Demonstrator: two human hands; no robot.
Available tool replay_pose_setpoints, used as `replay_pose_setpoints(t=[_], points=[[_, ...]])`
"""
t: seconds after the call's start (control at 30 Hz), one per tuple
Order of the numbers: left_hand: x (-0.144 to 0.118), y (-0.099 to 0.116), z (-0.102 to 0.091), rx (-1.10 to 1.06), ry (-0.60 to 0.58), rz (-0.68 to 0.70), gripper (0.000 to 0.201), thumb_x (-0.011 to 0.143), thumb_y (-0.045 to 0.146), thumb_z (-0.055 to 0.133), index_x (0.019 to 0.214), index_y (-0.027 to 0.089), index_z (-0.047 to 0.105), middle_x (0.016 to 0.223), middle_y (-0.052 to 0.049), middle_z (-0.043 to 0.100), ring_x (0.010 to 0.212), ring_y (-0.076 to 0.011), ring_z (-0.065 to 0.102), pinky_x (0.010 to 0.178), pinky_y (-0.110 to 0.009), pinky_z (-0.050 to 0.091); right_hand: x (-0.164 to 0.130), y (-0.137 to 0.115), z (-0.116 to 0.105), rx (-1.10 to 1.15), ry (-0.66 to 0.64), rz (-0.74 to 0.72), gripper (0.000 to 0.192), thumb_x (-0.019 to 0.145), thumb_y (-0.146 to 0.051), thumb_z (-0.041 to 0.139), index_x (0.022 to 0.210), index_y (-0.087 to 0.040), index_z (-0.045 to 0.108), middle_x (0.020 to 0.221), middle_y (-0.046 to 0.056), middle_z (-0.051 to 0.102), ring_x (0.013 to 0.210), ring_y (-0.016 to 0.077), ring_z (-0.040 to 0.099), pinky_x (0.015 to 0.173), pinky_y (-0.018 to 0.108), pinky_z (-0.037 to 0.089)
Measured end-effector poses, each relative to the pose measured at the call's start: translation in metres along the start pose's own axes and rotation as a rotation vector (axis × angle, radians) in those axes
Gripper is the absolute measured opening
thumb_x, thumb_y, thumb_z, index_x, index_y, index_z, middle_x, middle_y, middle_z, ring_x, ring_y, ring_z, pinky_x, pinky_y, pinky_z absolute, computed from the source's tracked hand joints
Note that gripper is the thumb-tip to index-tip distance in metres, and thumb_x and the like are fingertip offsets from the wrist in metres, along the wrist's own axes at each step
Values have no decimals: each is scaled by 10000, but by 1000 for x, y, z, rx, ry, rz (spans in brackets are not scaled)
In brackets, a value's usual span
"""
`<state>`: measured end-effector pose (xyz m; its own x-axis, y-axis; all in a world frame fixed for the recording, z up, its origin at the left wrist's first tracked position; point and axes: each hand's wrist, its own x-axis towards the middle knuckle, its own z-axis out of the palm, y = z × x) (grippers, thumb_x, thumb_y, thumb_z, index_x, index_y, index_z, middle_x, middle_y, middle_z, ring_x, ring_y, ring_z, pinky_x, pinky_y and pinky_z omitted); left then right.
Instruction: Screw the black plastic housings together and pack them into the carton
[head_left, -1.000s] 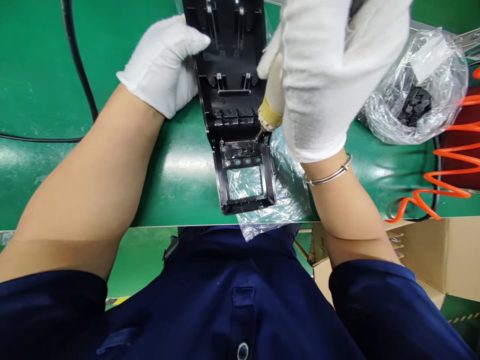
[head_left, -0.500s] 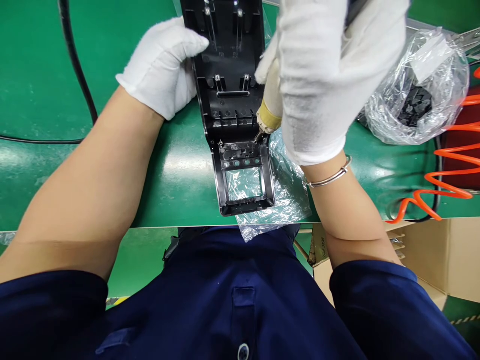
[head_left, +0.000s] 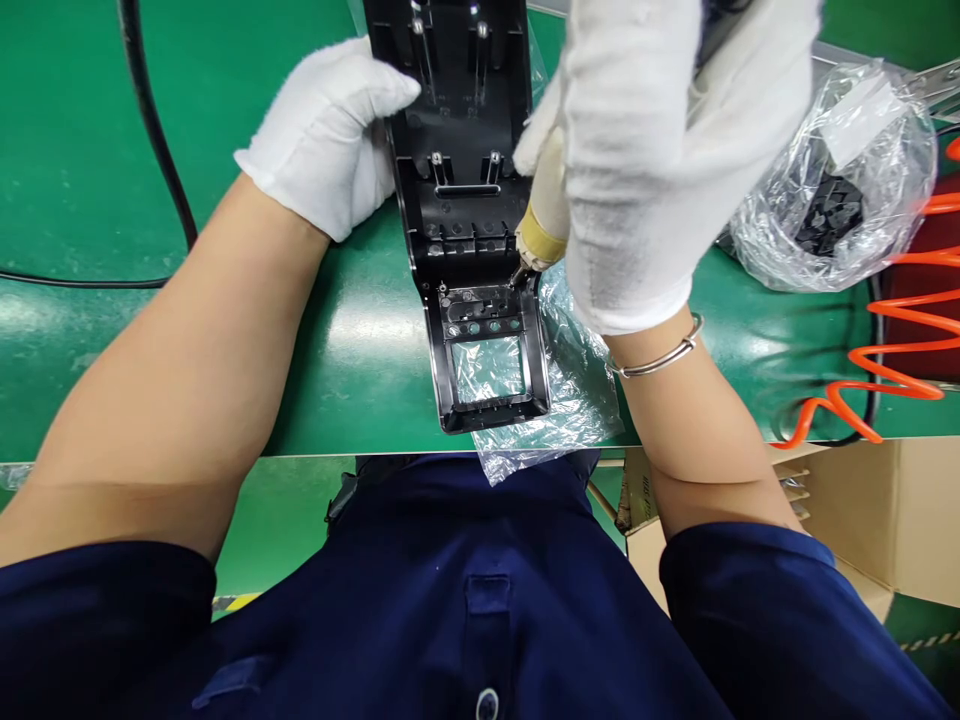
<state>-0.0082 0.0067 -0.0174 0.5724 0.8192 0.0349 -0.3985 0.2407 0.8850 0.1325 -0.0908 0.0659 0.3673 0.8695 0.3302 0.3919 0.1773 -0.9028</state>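
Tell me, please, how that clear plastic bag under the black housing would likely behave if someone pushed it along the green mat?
The clear plastic bag looks thin and crinkled, so it would probably crumple rather than slide as one piece. It seems very light, likely to lift or drift easily. The black housing rests on part of it, steadied by the left hand, so that end would probably stay pinned.

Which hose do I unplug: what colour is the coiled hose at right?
Orange, the coiled hose, in the head view.

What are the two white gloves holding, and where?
The right hand grips a screwdriver around its upper body. The left hand holds the black plastic housing by its left edge.
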Motion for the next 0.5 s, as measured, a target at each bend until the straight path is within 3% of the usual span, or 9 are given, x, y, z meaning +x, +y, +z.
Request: replay_pose_setpoints(t=[0.07, 0.2, 0.33, 0.5], points=[[-1, 0, 0, -21, 4, -8, 391, 779, -107, 404, 1104, 3, 592, 1022, -71, 668, 1342, -264, 458, 1147, -610, 301, -1, -2, 0, 3, 29, 0, 561, 833, -383, 197, 1028, -271, 711, 1173, -155, 596, 1274, 172, 475, 688, 93, 517], [-2, -2, -2, -35, -15, -1, 392, 769, -99, 413, 1102, -5, 599, 1037, -89, 664, 1322, -268, 478, 1152, -587, 308, -3, -9, -5, 168, -84, 205, 489, 852, -375, 246, 1082, -267, 664, 1198, -166, 589, 1274, 172, 478, 704, 89, 534], [0, -3, -2, 19, -23, 18, 374, 734, -62, 465, 979, 121, 679, 1098, -81, 672, 1332, -268, 464, 1164, -480, 362, -4, -14, -10, 9, 29, 23, 517, 885, -415, 217, 999, -221, 683, 1073, -118, 653, 1229, 183, 533, 741, 145, 576], [-1, -2, 0, -46, 26, -10, 380, 727, -83, 462, 1052, 14, 632, 1036, -95, 665, 1294, -308, 503, 1102, -581, 402, -4, -8, -10, 9, -13, 50, 482, 875, -417, 257, 1041, -253, 679, 1093, -130, 642, 1226, 201, 531, 763, 169, 591]])
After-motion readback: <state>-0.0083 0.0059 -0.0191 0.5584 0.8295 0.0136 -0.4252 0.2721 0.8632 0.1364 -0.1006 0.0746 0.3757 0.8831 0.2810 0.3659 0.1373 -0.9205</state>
